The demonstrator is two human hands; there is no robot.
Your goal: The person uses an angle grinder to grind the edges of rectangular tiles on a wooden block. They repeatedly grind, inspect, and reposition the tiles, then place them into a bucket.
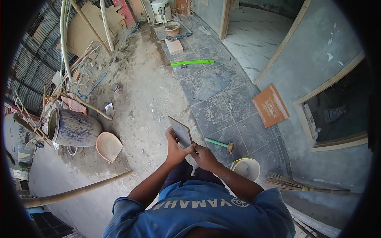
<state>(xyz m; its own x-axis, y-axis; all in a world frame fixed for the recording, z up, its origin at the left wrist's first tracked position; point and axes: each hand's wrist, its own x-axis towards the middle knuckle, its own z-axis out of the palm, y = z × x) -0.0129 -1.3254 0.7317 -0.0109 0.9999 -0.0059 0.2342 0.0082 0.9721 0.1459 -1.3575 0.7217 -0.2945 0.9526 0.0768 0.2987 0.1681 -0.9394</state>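
Note:
A cut piece of tile (181, 131) with a grey face and reddish-brown edges is held up in front of my body, tilted. My left hand (174, 150) grips its lower left side, thumb toward the near corner. At that near corner my right hand (204, 157) is closed around the edge, its fingertips partly hidden. Just right of my hands, a mallet (217, 143) with a green handle lies on the dark floor tiles (222, 123). Beside my right forearm stands a whitish bucket (247, 169).
An orange-brown tile (271, 105) leans against the grey wall on the right. A broom (293, 184) lies behind the bucket. Farther ahead are a green spirit level (192, 62) and a pale block (174, 47). Leftward are a large drum (75, 127), a shallow basin (108, 146) and a bamboo pole (79, 193).

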